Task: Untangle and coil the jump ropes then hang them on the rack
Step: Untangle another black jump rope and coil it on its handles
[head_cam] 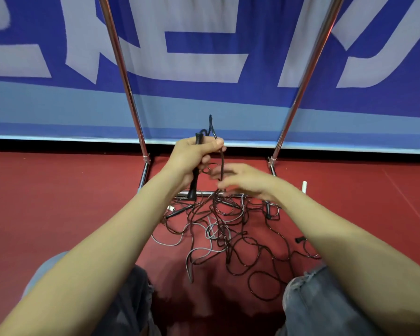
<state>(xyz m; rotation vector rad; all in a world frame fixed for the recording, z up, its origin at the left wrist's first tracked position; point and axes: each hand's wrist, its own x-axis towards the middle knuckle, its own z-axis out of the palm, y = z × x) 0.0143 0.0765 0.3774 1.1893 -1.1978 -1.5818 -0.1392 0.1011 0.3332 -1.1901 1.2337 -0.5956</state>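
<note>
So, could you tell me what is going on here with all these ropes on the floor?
A person is sorting a tangled heap of thin black and grey jump ropes lying on a red floor. The left hand grips one rope's black handle and pinches its dark cord, lifted above the heap. The blurred right hand reaches toward that cord; whether it holds it is unclear. Nothing hangs on the visible chrome rack poles yet.
</note>
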